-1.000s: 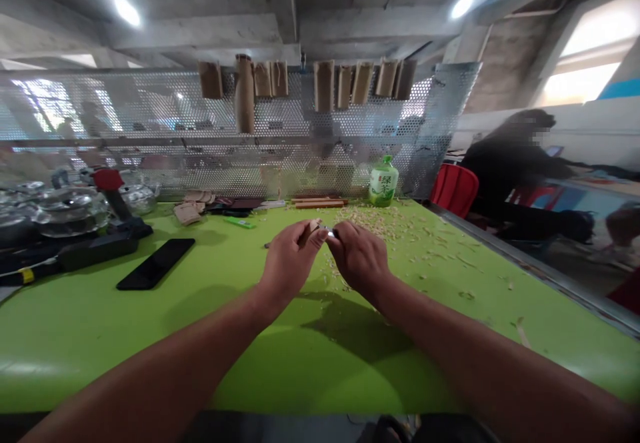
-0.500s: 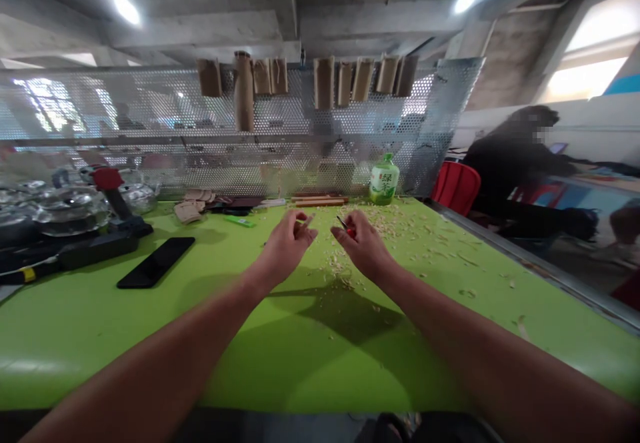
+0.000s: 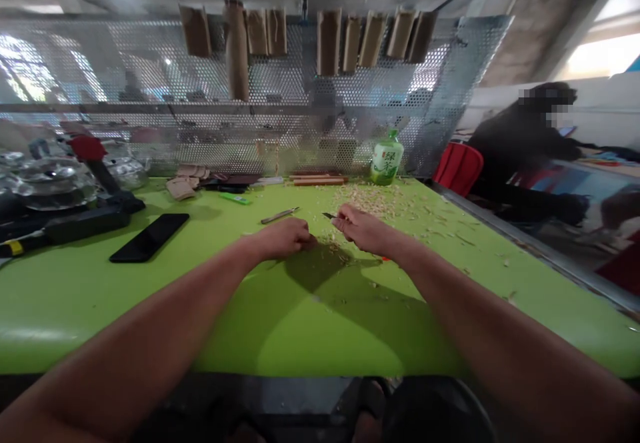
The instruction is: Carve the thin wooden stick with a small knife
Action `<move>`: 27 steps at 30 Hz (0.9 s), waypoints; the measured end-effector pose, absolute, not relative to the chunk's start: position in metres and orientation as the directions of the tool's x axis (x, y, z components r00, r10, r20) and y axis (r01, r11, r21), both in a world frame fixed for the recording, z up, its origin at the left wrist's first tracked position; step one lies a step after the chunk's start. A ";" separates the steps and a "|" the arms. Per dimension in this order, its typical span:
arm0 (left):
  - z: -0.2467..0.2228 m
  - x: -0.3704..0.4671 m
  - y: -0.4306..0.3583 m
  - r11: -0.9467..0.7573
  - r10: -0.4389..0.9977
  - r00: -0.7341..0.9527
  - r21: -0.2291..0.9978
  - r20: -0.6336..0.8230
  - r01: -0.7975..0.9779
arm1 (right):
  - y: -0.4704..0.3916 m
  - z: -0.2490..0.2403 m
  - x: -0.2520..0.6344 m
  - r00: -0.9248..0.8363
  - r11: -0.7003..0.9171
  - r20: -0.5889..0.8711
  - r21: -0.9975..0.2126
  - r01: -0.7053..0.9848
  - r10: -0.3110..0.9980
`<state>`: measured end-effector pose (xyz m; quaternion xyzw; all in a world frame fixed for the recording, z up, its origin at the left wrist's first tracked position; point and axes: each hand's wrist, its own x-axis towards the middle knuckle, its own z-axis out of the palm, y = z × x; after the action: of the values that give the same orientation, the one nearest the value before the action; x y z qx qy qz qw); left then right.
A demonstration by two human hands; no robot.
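Note:
My right hand point(image 3: 364, 229) is wrapped round a carving knife point(image 3: 329, 215) whose dark blade points left past the fingertips. A bit of red shows behind the wrist, likely its handle end. My left hand point(image 3: 286, 238) is closed, knuckles up, low over the green tabletop point(image 3: 320, 343); whatever its fingers hold is hidden underneath. Just beyond the left hand lies a slim metal craft knife point(image 3: 280, 215). Wood shavings point(image 3: 336, 248) are scattered between the hands and thickly behind the right one.
A black phone point(image 3: 150, 237) lies at left, near a red-topped tool point(image 3: 87, 149) and glass pots point(image 3: 50, 183). Leather-like pieces point(image 3: 183, 184), a green cutter point(image 3: 235, 198), wooden strips point(image 3: 319, 180) and a green tea bottle point(image 3: 387, 159) line the back. A person sits at right.
The left hand has turned knuckles up and lowered, hiding the small light wooden piece that showed in its fingers. The right hand's knife now points more leftward. The view has tilted down.

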<state>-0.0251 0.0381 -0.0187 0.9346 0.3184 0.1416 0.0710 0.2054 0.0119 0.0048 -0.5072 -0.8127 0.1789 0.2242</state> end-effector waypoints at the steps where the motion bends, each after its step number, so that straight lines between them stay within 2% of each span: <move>1: -0.020 -0.025 0.040 -0.793 0.605 0.772 0.233 0.196 0.562 | 0.012 0.004 0.206 -0.400 0.420 0.160 -0.528 0.738 0.903; 4: -0.021 -0.027 0.042 -0.801 0.582 0.798 0.279 0.155 0.530 | 0.016 -0.002 0.208 -0.472 0.461 0.109 -0.488 0.741 0.875; 8: -0.016 -0.028 0.040 -0.808 0.561 0.825 0.265 0.072 0.526 | 0.020 -0.009 0.210 -0.555 0.564 0.130 -0.323 0.760 0.822; 13: -0.008 -0.028 0.036 -0.767 0.603 0.798 0.267 -0.009 0.583 | 0.018 -0.003 0.213 -0.477 0.492 0.122 -0.185 0.851 0.871; 17: -0.009 -0.027 0.035 -0.729 0.644 0.765 0.287 -0.021 0.621 | 0.019 0.002 0.214 -0.378 0.398 0.154 -0.139 0.907 0.913; 22: -0.013 -0.025 0.035 -0.722 0.650 0.760 0.299 -0.015 0.623 | 0.033 -0.012 0.213 -0.382 0.401 0.160 -0.104 0.910 0.910; 27: -0.016 -0.021 0.031 -0.748 0.612 0.791 0.325 0.001 0.578 | 0.064 -0.022 0.207 -0.465 0.466 0.025 -0.038 0.884 0.885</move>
<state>-0.0211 0.0314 -0.0157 0.9334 0.3188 0.0537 0.1557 0.2068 0.0643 -0.0220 -0.5168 -0.8558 0.0098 0.0203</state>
